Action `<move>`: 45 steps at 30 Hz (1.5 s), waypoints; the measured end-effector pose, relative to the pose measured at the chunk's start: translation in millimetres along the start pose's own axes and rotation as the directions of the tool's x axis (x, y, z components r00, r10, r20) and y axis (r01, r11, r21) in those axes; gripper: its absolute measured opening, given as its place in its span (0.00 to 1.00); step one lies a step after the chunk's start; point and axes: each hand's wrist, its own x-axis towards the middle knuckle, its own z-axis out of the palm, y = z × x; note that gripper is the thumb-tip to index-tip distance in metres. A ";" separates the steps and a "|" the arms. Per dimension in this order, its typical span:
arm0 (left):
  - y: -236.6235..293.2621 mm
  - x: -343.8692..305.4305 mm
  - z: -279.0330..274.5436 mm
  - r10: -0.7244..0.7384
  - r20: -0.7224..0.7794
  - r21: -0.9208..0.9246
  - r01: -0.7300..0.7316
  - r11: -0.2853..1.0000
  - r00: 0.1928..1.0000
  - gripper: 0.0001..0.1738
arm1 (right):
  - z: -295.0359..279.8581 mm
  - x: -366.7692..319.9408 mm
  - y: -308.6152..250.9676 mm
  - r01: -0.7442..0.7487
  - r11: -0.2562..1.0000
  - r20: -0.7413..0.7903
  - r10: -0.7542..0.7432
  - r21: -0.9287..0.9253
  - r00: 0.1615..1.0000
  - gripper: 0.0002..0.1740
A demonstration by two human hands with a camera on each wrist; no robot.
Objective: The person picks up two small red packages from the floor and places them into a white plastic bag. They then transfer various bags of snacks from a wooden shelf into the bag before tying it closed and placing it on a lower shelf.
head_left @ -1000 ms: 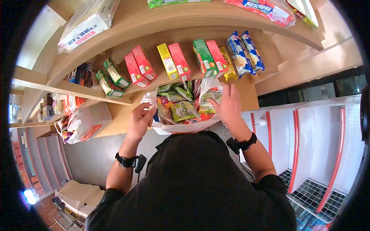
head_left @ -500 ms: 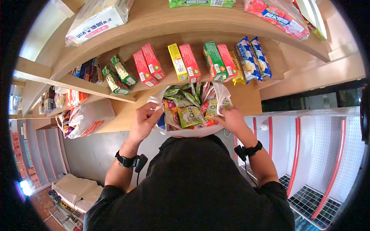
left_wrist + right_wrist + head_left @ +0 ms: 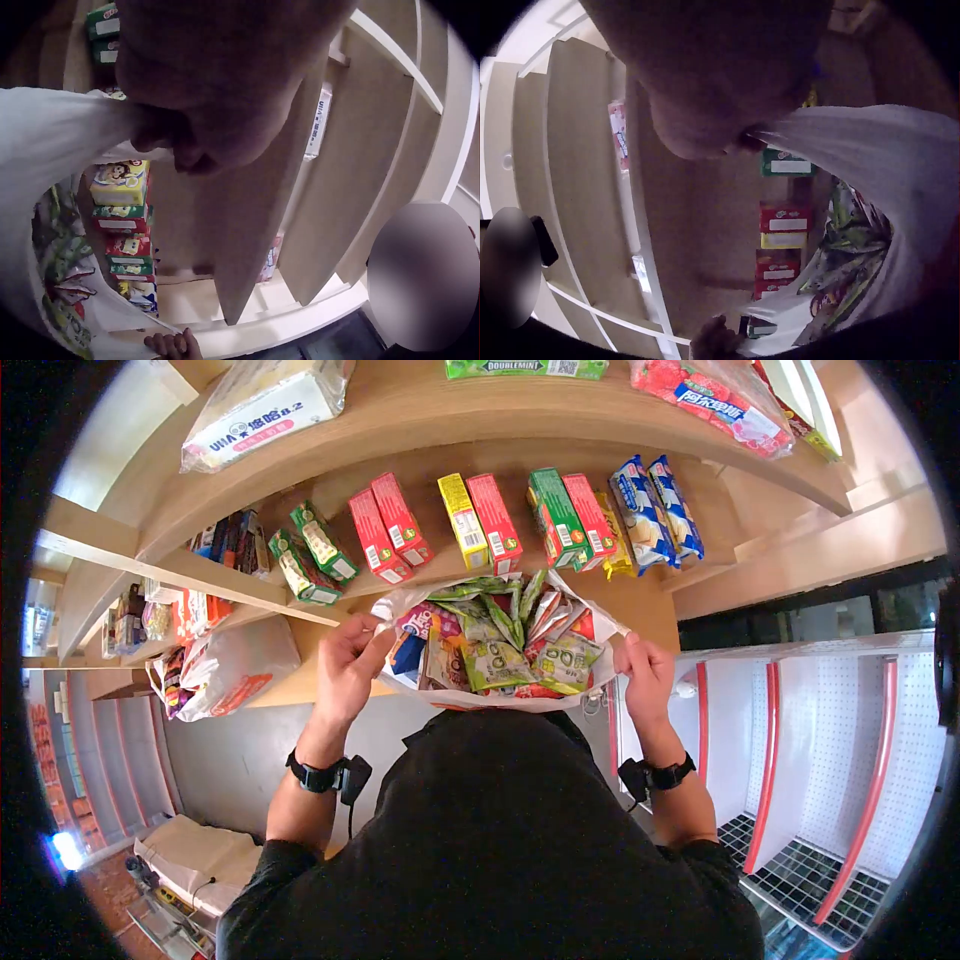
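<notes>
A white plastic bag (image 3: 560, 703) full of snack packets stands with its mouth pulled wide in front of the person. Inside it, green packets (image 3: 498, 664) lie near the front, with dark green slim packs (image 3: 505, 610) and a blue-purple pack (image 3: 412, 645) around them. The left hand (image 3: 346, 665) pinches the bag's left edge. On the opposite edge, the right hand (image 3: 646, 668) grips the plastic between thumb and fingers. In the left wrist view, the bag (image 3: 52, 127) stretches taut from the left hand (image 3: 217, 97); the right wrist view shows the same tension at the right hand (image 3: 712, 105).
Red, yellow and green boxes (image 3: 495, 525) line the shelf just beyond the bag, with blue wafer packs (image 3: 642, 515) at its right. A curved upper shelf (image 3: 480, 422) overhangs them. Another filled plastic bag (image 3: 240, 670) sits at left; white shelving (image 3: 830, 730) stands at right.
The hands have moved apart, the right hand outward to the right and the left slightly left. The bag's mouth has widened, uncovering more packets on its right side.
</notes>
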 end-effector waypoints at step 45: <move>-38.4 25.2 39.8 0.220 0.723 0.640 -0.754 0.144 0.656 0.18 | 34.8 -18.2 -22.4 0.716 0.483 0.542 -0.468 -0.505 0.698 0.15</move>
